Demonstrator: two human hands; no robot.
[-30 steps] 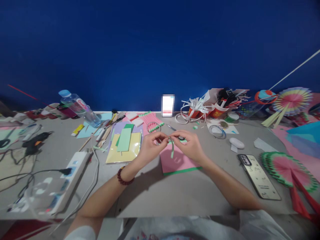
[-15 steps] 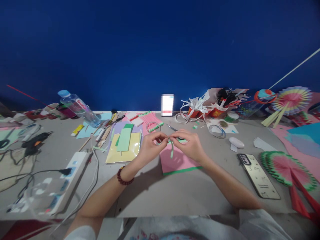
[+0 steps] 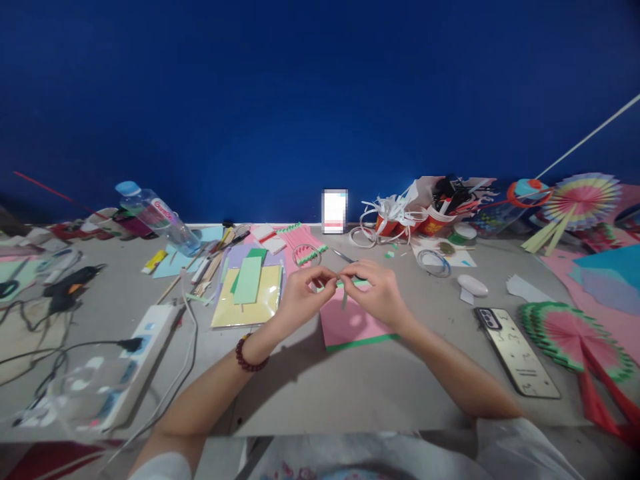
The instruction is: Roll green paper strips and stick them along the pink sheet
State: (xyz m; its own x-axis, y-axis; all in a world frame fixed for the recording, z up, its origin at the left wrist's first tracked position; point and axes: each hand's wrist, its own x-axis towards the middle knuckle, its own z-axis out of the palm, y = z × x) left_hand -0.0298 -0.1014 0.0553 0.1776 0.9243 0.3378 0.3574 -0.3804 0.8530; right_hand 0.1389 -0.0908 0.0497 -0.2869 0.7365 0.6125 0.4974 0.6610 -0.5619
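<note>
My left hand [image 3: 310,291] and my right hand [image 3: 377,293] meet fingertip to fingertip above the table. Both are closed in a pinch on a narrow green paper strip [image 3: 345,300]. Its loose end hangs down between them, while the pinched part is mostly hidden by the fingers. Just below lies a pink paper sheet [image 3: 357,327] with green bands along its edges, partly covered by my right hand. Behind my fingers, scissors [image 3: 343,255] are partly in view.
To the left are stacked coloured papers [image 3: 273,307], a power strip [image 3: 143,360] with cables, a glue gun [image 3: 67,290] and a leaning bottle [image 3: 160,217]. A phone [image 3: 517,353] and a pink-green paper fan [image 3: 575,337] lie right. Red cups [image 3: 435,223] stand behind.
The hanging part of the green strip shows less and sits closer to my right hand's fingers. My right hand has shifted slightly left; my left hand has barely moved.
</note>
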